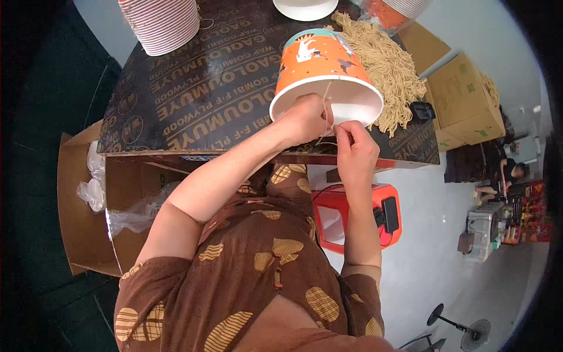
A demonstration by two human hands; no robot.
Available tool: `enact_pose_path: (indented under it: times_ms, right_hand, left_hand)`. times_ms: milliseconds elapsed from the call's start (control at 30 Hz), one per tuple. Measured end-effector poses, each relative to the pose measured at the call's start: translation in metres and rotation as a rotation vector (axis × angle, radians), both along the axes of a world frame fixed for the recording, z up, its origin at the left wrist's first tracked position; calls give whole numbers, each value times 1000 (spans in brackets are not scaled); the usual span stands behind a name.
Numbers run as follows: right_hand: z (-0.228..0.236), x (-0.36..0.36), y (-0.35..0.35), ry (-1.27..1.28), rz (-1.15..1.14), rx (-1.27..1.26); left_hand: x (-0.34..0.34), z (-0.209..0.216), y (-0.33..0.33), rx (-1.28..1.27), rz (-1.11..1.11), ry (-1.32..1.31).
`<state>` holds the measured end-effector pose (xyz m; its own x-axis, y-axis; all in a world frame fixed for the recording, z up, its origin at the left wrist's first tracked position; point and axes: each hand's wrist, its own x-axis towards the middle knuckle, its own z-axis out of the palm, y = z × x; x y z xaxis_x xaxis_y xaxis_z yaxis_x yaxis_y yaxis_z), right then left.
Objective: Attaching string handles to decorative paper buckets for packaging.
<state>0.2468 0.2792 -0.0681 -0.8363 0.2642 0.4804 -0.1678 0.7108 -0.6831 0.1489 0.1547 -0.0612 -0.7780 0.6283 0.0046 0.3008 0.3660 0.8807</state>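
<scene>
Orange paper bucket (pixel 324 58) had its mouth toward the near side; right hand (pixel 359 148) pinched thin cord (pixel 325 98), left hand (pixel 308 120) curled its fingers, grip unclear. Left carton (pixel 88 240) contained clear plastic (pixel 138 219).

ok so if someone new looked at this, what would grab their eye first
Probably the bright orange bucket on the dark table, its white mouth facing the person, with the left hand and right hand working a thin string at its rim. Next would be the tangled heap of tan yarn just right of the bucket, then the stack of striped rims at the table's far left.
</scene>
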Motion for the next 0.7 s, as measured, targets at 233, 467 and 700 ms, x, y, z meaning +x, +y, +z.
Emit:
enact_pose_path:
  times_ms: [233, 467, 700]
  right_hand:
    - [-5, -6, 4, -80, -152, 30]
    - [-2, -8, 3, -33, -146, -13]
    - [-1, -10, -1, -69, -148, -34]
  left_hand:
    - [-3, -2, -1, -26, -43, 7]
    - [-2, 2, -3, -41, -54, 12]
    - [-2, -1, -2, -11, -65, -41]
